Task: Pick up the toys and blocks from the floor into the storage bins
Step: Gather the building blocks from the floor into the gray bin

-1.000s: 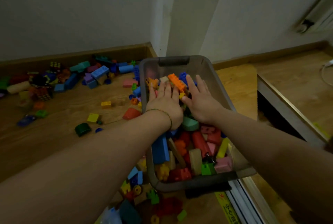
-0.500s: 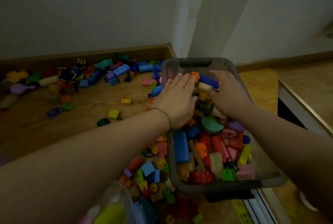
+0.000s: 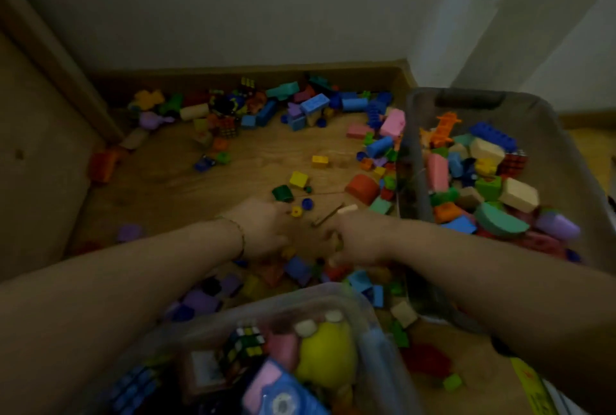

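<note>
**Head view.** Both hands are lowered to the floor (image 3: 200, 188) between the two bins. The left hand (image 3: 263, 231) and right hand (image 3: 355, 241) are set among loose blocks (image 3: 298, 269). The fingers are hidden by blur, so whether anything is held cannot be told for either hand.

**Risks noted:**
- The grey bin (image 3: 536, 112) at right is heaped near its rim, so added blocks could be spilled over.
- The clear bin (image 3: 300, 296) lies between the forearms and could be knocked.
- Small pieces could be dropped from an overfull scoop.

A far pile (image 3: 310, 107) is left along the skirting.
</note>
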